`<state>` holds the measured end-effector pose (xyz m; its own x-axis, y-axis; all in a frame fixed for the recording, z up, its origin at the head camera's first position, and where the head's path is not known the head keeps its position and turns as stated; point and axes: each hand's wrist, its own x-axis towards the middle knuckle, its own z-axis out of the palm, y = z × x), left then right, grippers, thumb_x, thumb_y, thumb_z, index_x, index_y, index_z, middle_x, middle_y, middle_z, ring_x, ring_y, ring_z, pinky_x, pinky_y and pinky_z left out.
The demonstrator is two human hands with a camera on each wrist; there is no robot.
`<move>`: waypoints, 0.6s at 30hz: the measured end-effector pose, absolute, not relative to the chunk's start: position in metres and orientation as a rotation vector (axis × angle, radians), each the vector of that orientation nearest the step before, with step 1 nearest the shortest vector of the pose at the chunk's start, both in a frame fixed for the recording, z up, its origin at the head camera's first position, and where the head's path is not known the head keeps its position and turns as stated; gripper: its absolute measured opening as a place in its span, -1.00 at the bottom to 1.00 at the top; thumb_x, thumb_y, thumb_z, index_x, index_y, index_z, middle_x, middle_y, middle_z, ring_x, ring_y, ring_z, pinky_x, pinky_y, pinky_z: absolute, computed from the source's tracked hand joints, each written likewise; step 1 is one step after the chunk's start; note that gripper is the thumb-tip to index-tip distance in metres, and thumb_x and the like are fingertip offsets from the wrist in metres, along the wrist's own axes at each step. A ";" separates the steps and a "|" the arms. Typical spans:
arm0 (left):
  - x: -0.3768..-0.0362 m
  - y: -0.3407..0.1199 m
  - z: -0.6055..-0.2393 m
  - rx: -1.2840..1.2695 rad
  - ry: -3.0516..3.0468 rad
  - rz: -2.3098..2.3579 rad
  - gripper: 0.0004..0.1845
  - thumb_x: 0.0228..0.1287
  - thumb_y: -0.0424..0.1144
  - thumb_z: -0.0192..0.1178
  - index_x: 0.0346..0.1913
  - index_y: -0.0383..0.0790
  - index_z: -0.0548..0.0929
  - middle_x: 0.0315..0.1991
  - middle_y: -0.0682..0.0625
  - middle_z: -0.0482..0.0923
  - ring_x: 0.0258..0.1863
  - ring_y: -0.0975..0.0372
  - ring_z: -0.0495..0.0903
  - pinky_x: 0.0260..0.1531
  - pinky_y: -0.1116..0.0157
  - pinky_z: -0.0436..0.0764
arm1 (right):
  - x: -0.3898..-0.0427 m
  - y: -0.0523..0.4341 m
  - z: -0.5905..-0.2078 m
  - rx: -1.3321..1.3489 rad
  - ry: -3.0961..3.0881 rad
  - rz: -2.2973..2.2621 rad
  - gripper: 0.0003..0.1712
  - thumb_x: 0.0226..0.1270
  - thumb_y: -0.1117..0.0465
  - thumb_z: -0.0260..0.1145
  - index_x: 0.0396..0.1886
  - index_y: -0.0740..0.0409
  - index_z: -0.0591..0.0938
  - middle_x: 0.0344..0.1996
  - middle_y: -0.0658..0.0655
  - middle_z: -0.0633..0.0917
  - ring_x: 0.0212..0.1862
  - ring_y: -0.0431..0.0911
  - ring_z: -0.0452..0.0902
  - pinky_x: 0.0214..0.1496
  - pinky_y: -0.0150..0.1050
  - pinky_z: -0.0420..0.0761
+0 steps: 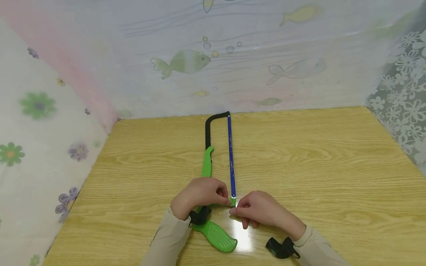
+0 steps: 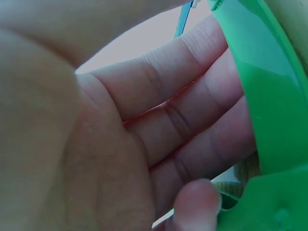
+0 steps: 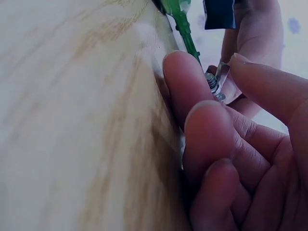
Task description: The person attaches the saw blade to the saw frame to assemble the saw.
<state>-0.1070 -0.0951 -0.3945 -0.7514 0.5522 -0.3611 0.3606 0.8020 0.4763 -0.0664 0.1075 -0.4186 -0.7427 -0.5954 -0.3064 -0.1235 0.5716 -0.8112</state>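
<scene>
A green hacksaw is lying flat in the middle of the wooden table, with its black bow pointing to the top of the frame and its green handle coming toward the lower centre. The blue blade is running along the right side of the frame, so its near end is arriving just where both hands are meeting.

The left hand is lying over the saw where the handle is joining the frame; its fingers are curling around the green plastic, as the left wrist view is showing, probably to keep the tool from sliding on the smooth table.

The right hand is resting on the table just right of the blade end. Its thumb and forefinger are pinching a small metal nut on a threaded screw at the blade's near end, as the right wrist view is showing. I judge this is the tension screw, held this way for turning.
</scene>
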 end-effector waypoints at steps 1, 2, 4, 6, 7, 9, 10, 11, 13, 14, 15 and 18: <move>-0.107 -0.095 -0.395 0.678 2.496 0.522 -0.81 0.06 0.12 0.26 -0.56 0.19 0.56 -0.57 0.31 0.48 -0.57 0.40 0.42 -0.51 0.37 0.39 | -0.066 0.107 -0.418 -0.576 2.249 -1.091 -0.54 0.21 -0.26 0.15 -0.70 -0.11 0.62 -0.77 -0.11 0.60 -0.73 -0.18 0.48 -0.61 -0.32 0.40; -0.107 -0.096 -0.395 0.678 2.498 0.519 -0.81 0.06 0.12 0.26 -0.56 0.19 0.56 -0.57 0.31 0.48 -0.57 0.40 0.42 -0.51 0.37 0.39 | -0.066 0.106 -0.418 -0.578 2.257 -1.087 -0.54 0.20 -0.26 0.15 -0.70 -0.11 0.62 -0.77 -0.12 0.60 -0.73 -0.18 0.47 -0.61 -0.33 0.40; -0.107 -0.096 -0.395 0.679 2.499 0.517 -0.81 0.06 0.12 0.26 -0.56 0.19 0.56 -0.58 0.31 0.48 -0.58 0.41 0.42 -0.52 0.37 0.38 | -0.066 0.105 -0.418 -0.577 2.272 -1.084 -0.53 0.19 -0.27 0.15 -0.72 -0.12 0.62 -0.78 -0.13 0.59 -0.74 -0.19 0.47 -0.61 -0.33 0.39; -0.108 -0.096 -0.395 0.683 2.501 0.512 -0.80 0.06 0.12 0.25 -0.56 0.19 0.56 -0.58 0.31 0.48 -0.58 0.41 0.41 -0.52 0.37 0.38 | -0.065 0.104 -0.418 -0.574 2.287 -1.079 -0.53 0.19 -0.28 0.15 -0.72 -0.13 0.61 -0.79 -0.14 0.58 -0.74 -0.20 0.46 -0.60 -0.34 0.39; -0.108 -0.096 -0.395 0.684 2.501 0.510 -0.81 0.06 0.12 0.25 -0.56 0.19 0.56 -0.58 0.31 0.48 -0.58 0.41 0.41 -0.52 0.37 0.38 | -0.064 0.104 -0.418 -0.574 2.300 -1.071 -0.53 0.18 -0.29 0.14 -0.73 -0.14 0.61 -0.80 -0.15 0.58 -0.74 -0.21 0.45 -0.60 -0.34 0.38; -0.108 -0.096 -0.395 0.686 2.503 0.507 -0.81 0.06 0.12 0.25 -0.56 0.19 0.56 -0.58 0.31 0.48 -0.58 0.41 0.41 -0.52 0.37 0.38 | -0.063 0.103 -0.418 -0.581 2.324 -1.054 -0.53 0.19 -0.29 0.14 -0.73 -0.15 0.60 -0.81 -0.16 0.57 -0.74 -0.22 0.44 -0.60 -0.35 0.36; -0.108 -0.096 -0.395 0.685 2.503 0.508 -0.81 0.06 0.12 0.25 -0.56 0.19 0.56 -0.58 0.31 0.48 -0.58 0.41 0.41 -0.52 0.37 0.38 | -0.063 0.103 -0.417 -0.590 2.340 -1.040 -0.53 0.19 -0.29 0.13 -0.74 -0.16 0.60 -0.81 -0.18 0.56 -0.74 -0.23 0.44 -0.59 -0.36 0.36; -0.108 -0.096 -0.395 0.682 2.502 0.508 -0.81 0.06 0.12 0.26 -0.56 0.19 0.56 -0.58 0.31 0.48 -0.58 0.41 0.41 -0.52 0.37 0.38 | -0.062 0.103 -0.417 -0.592 2.355 -1.024 -0.53 0.20 -0.30 0.12 -0.74 -0.17 0.60 -0.82 -0.19 0.56 -0.74 -0.24 0.42 -0.58 -0.36 0.34; -0.108 -0.096 -0.395 0.682 2.501 0.508 -0.81 0.05 0.13 0.26 -0.56 0.20 0.56 -0.58 0.31 0.48 -0.58 0.41 0.41 -0.52 0.37 0.38 | -0.062 0.103 -0.417 -0.590 2.377 -1.001 -0.53 0.20 -0.30 0.12 -0.74 -0.19 0.59 -0.82 -0.20 0.55 -0.75 -0.26 0.38 -0.59 -0.37 0.32; -0.108 -0.096 -0.396 0.682 2.499 0.509 -0.81 0.05 0.13 0.26 -0.56 0.20 0.56 -0.58 0.31 0.48 -0.58 0.41 0.41 -0.52 0.37 0.38 | -0.061 0.103 -0.417 -0.589 2.383 -0.994 -0.54 0.20 -0.29 0.12 -0.74 -0.19 0.59 -0.82 -0.21 0.55 -0.75 -0.26 0.37 -0.59 -0.37 0.31; -0.108 -0.096 -0.396 0.683 2.498 0.511 -0.81 0.05 0.13 0.25 -0.56 0.20 0.56 -0.58 0.31 0.48 -0.57 0.41 0.42 -0.52 0.37 0.38 | -0.061 0.103 -0.417 -0.582 2.379 -0.995 -0.54 0.21 -0.29 0.12 -0.74 -0.19 0.59 -0.82 -0.20 0.55 -0.75 -0.26 0.37 -0.59 -0.37 0.32; -0.108 -0.096 -0.395 0.690 2.503 0.506 -0.81 0.05 0.13 0.25 -0.56 0.20 0.56 -0.58 0.31 0.48 -0.57 0.41 0.41 -0.51 0.38 0.38 | -0.062 0.103 -0.417 -0.572 2.361 -1.009 -0.54 0.22 -0.27 0.12 -0.73 -0.17 0.59 -0.81 -0.19 0.56 -0.75 -0.25 0.39 -0.60 -0.36 0.33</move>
<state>-0.1077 -0.0959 -0.3953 -0.7516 0.5548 -0.3568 0.3726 0.8034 0.4644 -0.0615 0.1034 -0.4165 -0.7837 -0.5532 -0.2825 -0.1780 0.6357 -0.7511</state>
